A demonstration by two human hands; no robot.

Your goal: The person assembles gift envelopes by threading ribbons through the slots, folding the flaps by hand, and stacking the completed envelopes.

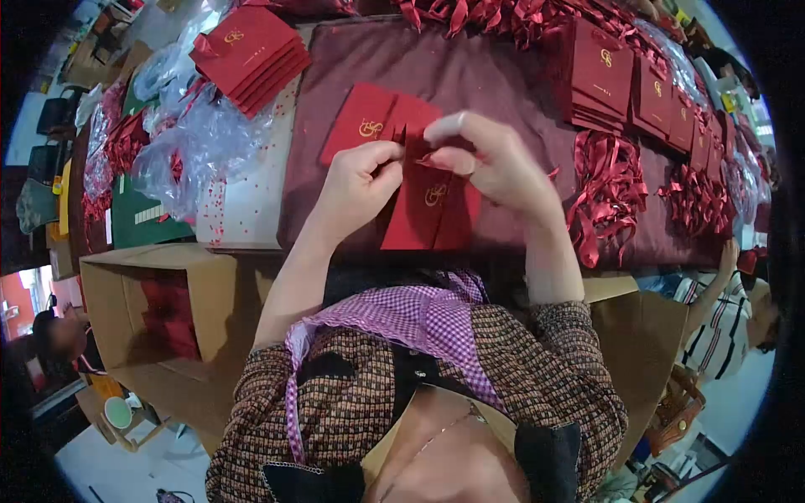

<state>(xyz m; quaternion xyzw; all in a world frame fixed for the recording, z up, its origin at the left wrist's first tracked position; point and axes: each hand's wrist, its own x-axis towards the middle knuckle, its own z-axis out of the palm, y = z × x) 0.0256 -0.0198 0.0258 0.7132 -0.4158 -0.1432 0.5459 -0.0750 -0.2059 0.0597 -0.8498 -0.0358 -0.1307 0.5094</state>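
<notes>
A red paper gift bag (419, 210) with a gold logo lies on the dark red cloth in front of me. My left hand (365, 180) is closed at its upper edge, thumb and fingers pinched together. To its right, my right hand (495, 159), slightly blurred, pinches what looks like a short piece of red ribbon over the bag's opening. Another red bag (356, 117) with the same gold logo lies just beyond, partly hidden by my left hand.
A stack of red bags (251, 59) stands at back left beside crumpled clear plastic (201, 142). More bags (599, 71) and bundles of red ribbon (608, 193) line the right. Below the table edge is a cardboard box (226, 289) holding red items. Other people are at both sides.
</notes>
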